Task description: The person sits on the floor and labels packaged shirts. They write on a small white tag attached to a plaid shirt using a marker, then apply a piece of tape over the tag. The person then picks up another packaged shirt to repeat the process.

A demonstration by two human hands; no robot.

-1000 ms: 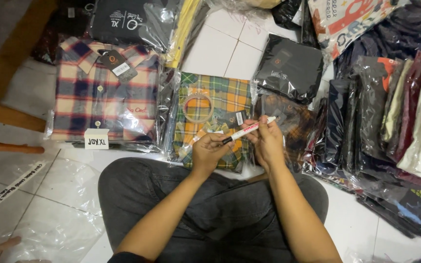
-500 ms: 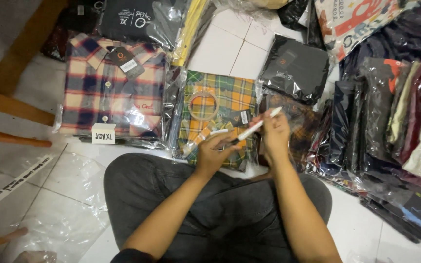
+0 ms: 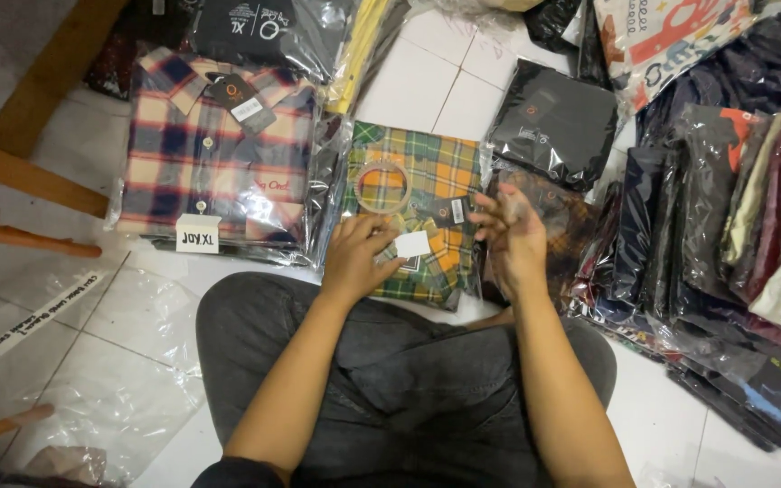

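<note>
A green and yellow plaid shirt (image 3: 427, 172) in a clear bag lies on the tiled floor in front of my crossed legs. A clear tape roll (image 3: 381, 185) rests on it. My left hand (image 3: 354, 258) pinches a small white label (image 3: 413, 244) just above the shirt's near edge. To the right of the shirt hovers my right hand (image 3: 515, 237), blurred, with its fingers spread and nothing visible in it. The two hands are a short gap apart.
A bagged red and navy plaid shirt (image 3: 219, 154) with a white size label lies to the left. A black bagged garment (image 3: 553, 126) sits behind, and stacked bagged clothes (image 3: 725, 208) fill the right. Wooden furniture legs (image 3: 20, 172) and empty plastic bags (image 3: 92, 380) are at left.
The white and red marker that my hands held over the shirt is no longer in view. My right hand has opened, and my left hand now holds a white label.
</note>
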